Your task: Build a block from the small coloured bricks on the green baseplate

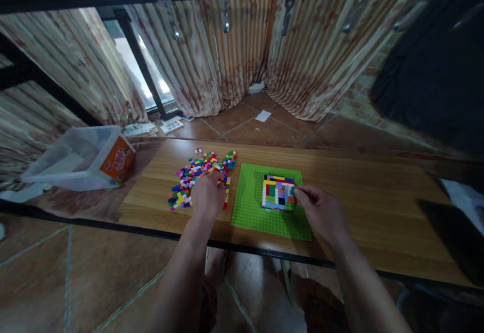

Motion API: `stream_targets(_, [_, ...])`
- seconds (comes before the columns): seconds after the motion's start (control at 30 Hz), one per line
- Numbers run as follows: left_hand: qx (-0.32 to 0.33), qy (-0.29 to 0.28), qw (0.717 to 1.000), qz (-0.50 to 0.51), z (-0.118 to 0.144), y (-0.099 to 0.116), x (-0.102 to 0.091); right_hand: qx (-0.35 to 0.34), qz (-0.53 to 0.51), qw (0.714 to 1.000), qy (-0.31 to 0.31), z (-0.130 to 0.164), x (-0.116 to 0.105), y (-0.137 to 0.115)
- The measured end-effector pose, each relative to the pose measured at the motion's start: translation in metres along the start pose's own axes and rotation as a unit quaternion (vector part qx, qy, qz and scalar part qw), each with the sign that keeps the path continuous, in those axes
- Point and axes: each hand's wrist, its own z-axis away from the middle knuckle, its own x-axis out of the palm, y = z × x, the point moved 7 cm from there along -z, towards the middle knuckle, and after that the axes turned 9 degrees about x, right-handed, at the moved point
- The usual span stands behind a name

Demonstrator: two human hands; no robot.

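A green studded baseplate [245, 207] lies on the wooden table, and a multicoloured block of toy building bricks [279, 193] stands on its right half. My right hand [323, 211] is at the block's right side, thumb and forefinger pinched together at its edge. Whatever is between those fingertips is too small to make out. To the left of the plate spreads a loose pile of small coloured bricks [185, 178]. Over the pile's near right part reaches my left hand [207, 194], back upward, its fingers pointing down among the bricks and mostly hidden.
A clear plastic box [75, 169] with an orange label sits beyond the table's left end. The table [363, 187] has a dark front edge. A black flat item [446, 232] and a white sheet [463, 199] are at the far right. Curtains [242, 51] hang behind.
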Motion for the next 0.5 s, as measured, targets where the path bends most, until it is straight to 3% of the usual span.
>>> stream_targets(0.3, [-0.052, 0.033, 0.998, -0.016, -0.012, -0.046, -0.014, -0.011, 0.036, 0.999, 0.012, 0.0, -0.002, -0.002])
stream_targets(0.5, [-0.014, 0.004, 0.999, -0.032, -0.018, -0.052, -0.006, -0.028, 0.068, 0.997, 0.027, 0.0, -0.002, -0.004])
